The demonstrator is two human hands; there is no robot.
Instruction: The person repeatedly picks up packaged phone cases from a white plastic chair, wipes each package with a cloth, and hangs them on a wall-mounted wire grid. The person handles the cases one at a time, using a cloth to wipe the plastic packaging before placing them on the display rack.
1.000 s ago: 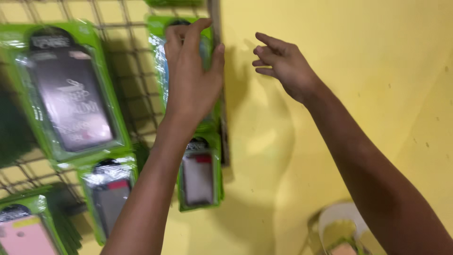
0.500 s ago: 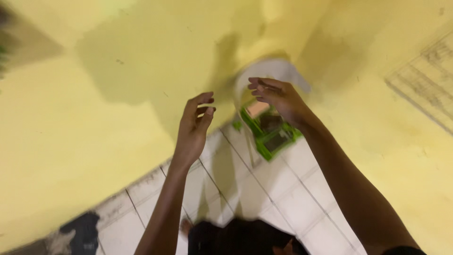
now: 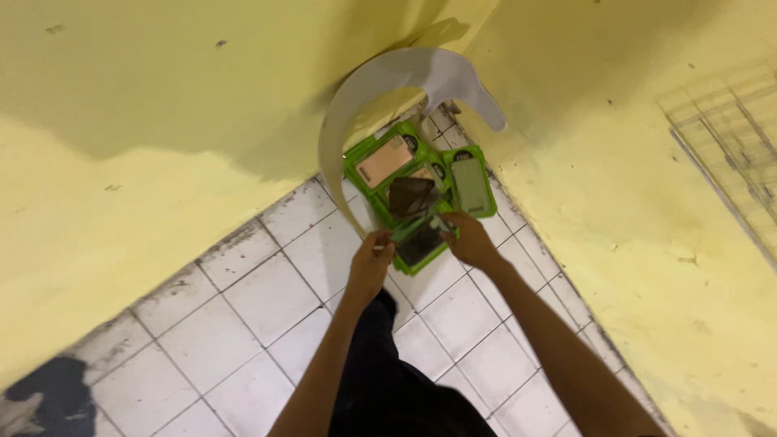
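Note:
A pile of green packaged phone cases (image 3: 387, 162) lies in the floor corner inside a white curved container (image 3: 336, 129). On the pile's near edge sits one green pack with a dark case (image 3: 418, 243). My left hand (image 3: 369, 263) grips that pack's left end. My right hand (image 3: 469, 240) holds its right end. A pack with a tan case (image 3: 380, 160) and one with a grey-green case (image 3: 471, 184) lie further back in the pile.
Yellow walls (image 3: 146, 121) meet at the corner behind the container. A wire grid panel (image 3: 728, 154) hangs on the right wall. White floor tiles (image 3: 243, 299) spread below, with a dark stain (image 3: 48, 392) at the lower left. My dark trouser leg (image 3: 388, 380) is under my arms.
The view swung from the wall rack of green packs down to the floor corner. Both hands dropped from the wall to the pile and took hold of a green pack.

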